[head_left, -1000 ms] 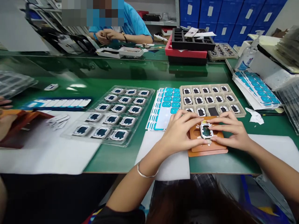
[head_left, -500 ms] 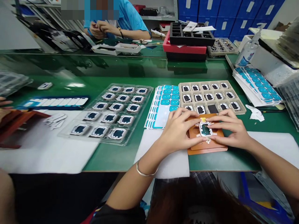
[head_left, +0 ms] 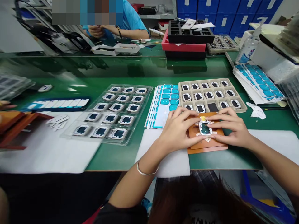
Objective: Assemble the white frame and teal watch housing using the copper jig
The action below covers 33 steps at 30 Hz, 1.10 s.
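Observation:
A small white rounded-square frame with a dark green centre [head_left: 205, 128] sits on an orange-brown plate [head_left: 196, 147] at the table's front edge. From the left, my left hand [head_left: 178, 130] grips the frame's edge, with thumb below and fingers above. My right hand [head_left: 230, 129] holds the opposite side between thumb and fingertips. A yellow tab [head_left: 203, 118] shows at the frame's top, and small pale pieces of tape lie around it on the plate. Just behind my hands, a beige tray [head_left: 243, 107] holds several similar white frames with dark middles.
A clear plastic tray [head_left: 127, 141] of frames lies left. Blue sticker sheets [head_left: 161, 115] stand beside the beige tray; more sticker sheets [head_left: 259, 84] lie right, near a pump bottle [head_left: 249, 48]. Black and red trays [head_left: 184, 46] are stacked behind. Another person's hands [head_left: 100, 31] are across the table.
Both hands keep their hold on the white frame, with the fingers shifting only slightly. The camera view has moved a little. At far left, the red-brown stand appears slightly further right.

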Motion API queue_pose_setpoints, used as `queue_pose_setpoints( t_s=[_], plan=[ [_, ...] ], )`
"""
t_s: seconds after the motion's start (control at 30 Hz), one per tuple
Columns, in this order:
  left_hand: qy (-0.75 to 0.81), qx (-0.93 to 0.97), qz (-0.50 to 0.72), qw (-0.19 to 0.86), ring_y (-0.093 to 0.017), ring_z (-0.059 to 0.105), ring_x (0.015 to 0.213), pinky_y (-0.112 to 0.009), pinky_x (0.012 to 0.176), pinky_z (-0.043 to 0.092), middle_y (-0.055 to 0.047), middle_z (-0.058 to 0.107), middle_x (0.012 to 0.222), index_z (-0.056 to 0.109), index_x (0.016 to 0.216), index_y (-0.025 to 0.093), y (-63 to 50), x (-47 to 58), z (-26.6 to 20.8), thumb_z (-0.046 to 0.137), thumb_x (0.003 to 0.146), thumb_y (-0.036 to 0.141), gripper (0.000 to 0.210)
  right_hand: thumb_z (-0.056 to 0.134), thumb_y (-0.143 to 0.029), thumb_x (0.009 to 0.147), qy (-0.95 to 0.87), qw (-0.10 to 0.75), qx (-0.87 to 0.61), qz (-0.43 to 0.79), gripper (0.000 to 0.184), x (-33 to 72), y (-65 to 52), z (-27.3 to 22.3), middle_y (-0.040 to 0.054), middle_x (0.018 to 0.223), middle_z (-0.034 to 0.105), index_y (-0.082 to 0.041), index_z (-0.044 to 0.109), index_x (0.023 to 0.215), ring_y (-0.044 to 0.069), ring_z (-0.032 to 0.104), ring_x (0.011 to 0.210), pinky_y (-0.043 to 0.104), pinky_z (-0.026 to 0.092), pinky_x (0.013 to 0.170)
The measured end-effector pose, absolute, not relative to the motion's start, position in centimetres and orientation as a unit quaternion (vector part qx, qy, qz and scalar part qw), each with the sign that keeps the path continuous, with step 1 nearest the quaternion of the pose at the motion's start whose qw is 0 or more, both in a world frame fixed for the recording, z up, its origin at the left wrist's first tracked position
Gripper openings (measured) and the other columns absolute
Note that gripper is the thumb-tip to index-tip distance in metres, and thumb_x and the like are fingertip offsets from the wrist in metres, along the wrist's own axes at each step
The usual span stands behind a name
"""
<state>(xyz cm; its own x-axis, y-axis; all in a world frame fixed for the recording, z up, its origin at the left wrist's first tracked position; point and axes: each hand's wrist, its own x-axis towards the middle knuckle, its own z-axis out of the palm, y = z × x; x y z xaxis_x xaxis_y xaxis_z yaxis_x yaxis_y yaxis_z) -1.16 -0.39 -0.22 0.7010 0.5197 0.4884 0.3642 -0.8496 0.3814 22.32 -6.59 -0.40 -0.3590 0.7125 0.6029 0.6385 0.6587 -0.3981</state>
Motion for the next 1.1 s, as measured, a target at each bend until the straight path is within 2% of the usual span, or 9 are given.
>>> queue_pose_setpoints(
  t_s=[0.17, 0.37, 0.5, 0.73, 0.9, 1.0, 1.1],
  plan=[
    [0.239, 0.915, 0.298, 0.128, -0.027, 0.053, 0.108, -0.046, 0.092, 0.044, -0.009, 0.068, 0.118, 0.07, 0.111, 0.02, -0.3, -1.2, -0.3, 0.065, 0.085, 0.059, 0.048, 0.073, -0.035, 0.087, -0.823, 0.385, -0.414, 0.055, 0.014, 22.3, -6.6, -0.3, 0.0025, 0.11, 0.075, -0.028, 0.077, 0.098, 0.027, 0.058, 0.095, 0.049, 0.05, 0.083],
    [0.227, 0.915, 0.314, 0.117, -0.028, 0.053, 0.107, -0.045, 0.09, 0.046, -0.01, 0.069, 0.117, 0.069, 0.113, 0.018, -0.3, -1.3, -0.3, 0.067, 0.084, 0.059, 0.051, 0.074, -0.033, 0.086, -0.826, 0.383, -0.41, 0.048, 0.017, 22.3, -6.7, -0.1, 0.0035, 0.122, 0.071, -0.026, 0.077, 0.101, 0.029, 0.056, 0.101, 0.051, 0.051, 0.086],
    [0.226, 0.915, 0.313, 0.114, -0.027, 0.054, 0.107, -0.045, 0.09, 0.046, -0.009, 0.069, 0.117, 0.07, 0.113, 0.02, -0.2, -1.3, -0.4, 0.066, 0.084, 0.06, 0.05, 0.073, -0.034, 0.086, -0.825, 0.383, -0.413, 0.048, 0.018, 22.3, -6.8, -0.2, 0.0017, 0.118, 0.073, -0.027, 0.076, 0.103, 0.028, 0.057, 0.098, 0.05, 0.052, 0.085],
    [0.226, 0.916, 0.307, 0.122, -0.028, 0.053, 0.107, -0.046, 0.091, 0.045, -0.009, 0.069, 0.117, 0.07, 0.113, 0.019, -0.2, -1.4, -0.3, 0.068, 0.084, 0.059, 0.05, 0.071, -0.032, 0.088, -0.83, 0.377, -0.409, 0.043, 0.017, 22.2, -6.8, -0.2, 0.0048, 0.117, 0.073, -0.025, 0.075, 0.102, 0.028, 0.057, 0.096, 0.049, 0.05, 0.085],
    [0.227, 0.928, 0.268, 0.125, -0.03, 0.047, 0.113, -0.05, 0.094, 0.041, -0.009, 0.066, 0.118, 0.072, 0.114, 0.023, 0.1, -1.4, -0.7, 0.066, 0.085, 0.061, 0.048, 0.071, -0.032, 0.087, -0.846, 0.363, -0.39, 0.033, 0.012, 22.3, -6.5, -0.4, 0.0052, 0.111, 0.074, -0.023, 0.074, 0.094, 0.026, 0.053, 0.089, 0.045, 0.05, 0.078],
    [0.222, 0.912, 0.309, 0.152, -0.03, 0.045, 0.114, -0.051, 0.097, 0.041, -0.009, 0.064, 0.118, 0.073, 0.11, 0.024, 0.3, -1.1, -1.0, 0.068, 0.082, 0.062, 0.048, 0.072, -0.029, 0.087, -0.852, 0.362, -0.377, 0.03, 0.013, 22.5, -6.3, -0.5, 0.006, 0.11, 0.074, -0.021, 0.072, 0.096, 0.025, 0.052, 0.088, 0.044, 0.049, 0.078],
    [0.203, 0.885, 0.373, 0.188, -0.027, 0.046, 0.114, -0.049, 0.102, 0.041, -0.008, 0.063, 0.119, 0.071, 0.112, 0.025, 0.3, -0.6, -1.4, 0.067, 0.081, 0.063, 0.05, 0.074, -0.028, 0.085, -0.842, 0.388, -0.374, 0.039, 0.025, 22.5, -6.2, -0.6, 0.0066, 0.105, 0.073, -0.022, 0.067, 0.109, 0.023, 0.052, 0.086, 0.041, 0.051, 0.076]
  ],
)
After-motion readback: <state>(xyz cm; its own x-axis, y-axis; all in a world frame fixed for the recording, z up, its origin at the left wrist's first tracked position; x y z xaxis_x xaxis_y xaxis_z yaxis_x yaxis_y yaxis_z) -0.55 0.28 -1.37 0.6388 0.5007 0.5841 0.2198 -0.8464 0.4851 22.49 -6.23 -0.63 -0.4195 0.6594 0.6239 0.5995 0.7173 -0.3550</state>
